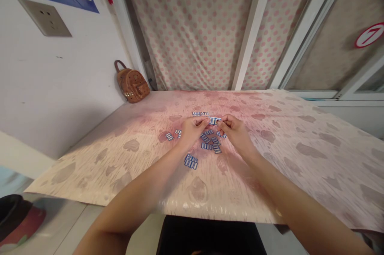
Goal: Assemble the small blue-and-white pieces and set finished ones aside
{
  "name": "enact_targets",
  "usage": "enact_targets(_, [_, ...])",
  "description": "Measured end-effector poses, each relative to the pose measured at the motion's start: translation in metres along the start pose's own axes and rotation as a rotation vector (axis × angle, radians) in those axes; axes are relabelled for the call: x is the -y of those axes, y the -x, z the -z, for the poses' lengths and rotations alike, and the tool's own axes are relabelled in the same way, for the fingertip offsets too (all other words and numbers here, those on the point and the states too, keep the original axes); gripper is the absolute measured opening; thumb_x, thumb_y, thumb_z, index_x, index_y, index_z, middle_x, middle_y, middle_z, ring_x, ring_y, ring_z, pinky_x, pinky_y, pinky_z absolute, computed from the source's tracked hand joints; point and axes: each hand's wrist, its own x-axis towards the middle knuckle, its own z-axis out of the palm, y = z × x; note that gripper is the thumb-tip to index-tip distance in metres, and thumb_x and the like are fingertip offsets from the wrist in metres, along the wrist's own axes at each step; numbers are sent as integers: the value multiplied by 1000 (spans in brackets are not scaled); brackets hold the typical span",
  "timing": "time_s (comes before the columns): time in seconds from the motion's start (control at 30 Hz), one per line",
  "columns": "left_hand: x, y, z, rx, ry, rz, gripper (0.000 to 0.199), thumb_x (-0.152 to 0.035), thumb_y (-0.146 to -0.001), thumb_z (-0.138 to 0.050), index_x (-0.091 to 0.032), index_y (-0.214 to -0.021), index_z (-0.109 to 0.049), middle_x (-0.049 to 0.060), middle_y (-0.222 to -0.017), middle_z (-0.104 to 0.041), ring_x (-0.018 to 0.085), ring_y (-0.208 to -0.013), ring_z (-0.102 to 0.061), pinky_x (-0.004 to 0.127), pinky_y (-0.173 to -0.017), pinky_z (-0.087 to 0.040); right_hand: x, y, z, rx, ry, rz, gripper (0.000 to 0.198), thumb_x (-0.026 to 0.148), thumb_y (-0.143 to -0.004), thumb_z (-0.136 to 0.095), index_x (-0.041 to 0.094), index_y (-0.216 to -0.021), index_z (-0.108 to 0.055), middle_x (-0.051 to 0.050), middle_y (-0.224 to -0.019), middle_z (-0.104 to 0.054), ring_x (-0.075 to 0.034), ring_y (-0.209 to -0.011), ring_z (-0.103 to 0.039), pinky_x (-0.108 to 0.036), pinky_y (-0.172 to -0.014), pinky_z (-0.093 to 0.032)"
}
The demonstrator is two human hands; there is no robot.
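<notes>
Between my two hands is a small flat piece with blue and white bars, raised a little above the table. My left hand pinches its left end between thumb and fingers. At its right end, my right hand is closed in a pinch. Several similar blue-and-white pieces lie loosely below and between the hands. A separate small cluster rests nearer to me, and one striped piece lies left of my left hand. Beyond the hands is a row of bars. Their exact kind is too small to tell.
A patterned cloth covers the table. At the back left corner, a brown backpack-shaped bag leans against the wall. A dotted curtain hangs behind the far edge. A dark and red bin-like container stands on the floor at left.
</notes>
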Motion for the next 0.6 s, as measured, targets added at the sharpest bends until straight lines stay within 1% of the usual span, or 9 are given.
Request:
enact_targets(0.13, [0, 0, -2, 7, 57, 33, 24, -33, -76, -72, -13, -87, -75, 8, -85, -76, 17, -77, -71, 30, -78, -55, 0, -1, 0, -18, -8, -16, 15, 30, -82, -59, 20, -73, -55, 2, -60, -58, -12, -54, -52, -26, -55, -40])
enact_targets(0.23, [-1, 0, -1, 9, 63, 61, 24, -34, -73, -74, -13, -85, -75, 7, -82, -76, 16, -75, -70, 30, -77, -55, -2, -2, 1, -7, -45, -20, 18, 34, -81, -63, 20, -72, -56, 2, -61, -59, -12, -55, -52, -26, -56, -40])
enact_targets(0.3, [-2, 0, 0, 20, 68, 83, 26, -37, -74, -74, -14, -85, -75, 7, -82, -76, 16, -75, -70, 30, -77, -55, -2, -2, 2, 17, -127, -54, 21, 38, -80, -66, 19, -73, -58, 1, -63, -60, -12, -56, -53, -26, -57, -41])
enact_targets(0.4, [-4, 0, 2, 35, 108, 124, 28, -39, -73, -75, -15, -88, -75, 7, -86, -76, 16, -76, -69, 30, -79, -54, -1, -3, 3, 53, -359, -157, 29, 45, -77, -70, 18, -73, -61, 0, -67, -60, -11, -59, -52, -26, -59, -42])
enact_targets(0.47, [-5, -1, 3, 43, 129, 145, 30, -40, -72, -76, -15, -89, -75, 7, -87, -76, 16, -78, -70, 31, -80, -54, 0, -2, 4, 71, -488, -211, 31, 47, -74, -74, 18, -72, -62, 0, -68, -59, -10, -60, -51, -25, -60, -42])
enact_targets(0.53, [-5, -1, 4, 50, 139, 155, 31, -41, -72, -77, -15, -90, -75, 8, -89, -76, 16, -80, -70, 32, -81, -54, 2, -2, 4, 80, -544, -236, 31, 46, -71, -78, 18, -72, -62, 0, -68, -58, -10, -60, -51, -25, -60, -42])
enact_targets(0.6, [-5, -1, 4, 61, 142, 162, 32, -42, -71, -77, -15, -90, -75, 9, -90, -76, 17, -81, -70, 32, -83, -53, 3, -2, 4, 80, -554, -242, 32, 45, -70, -79, 18, -71, -63, 0, -69, -58, -10, -60, -50, -25, -60, -42])
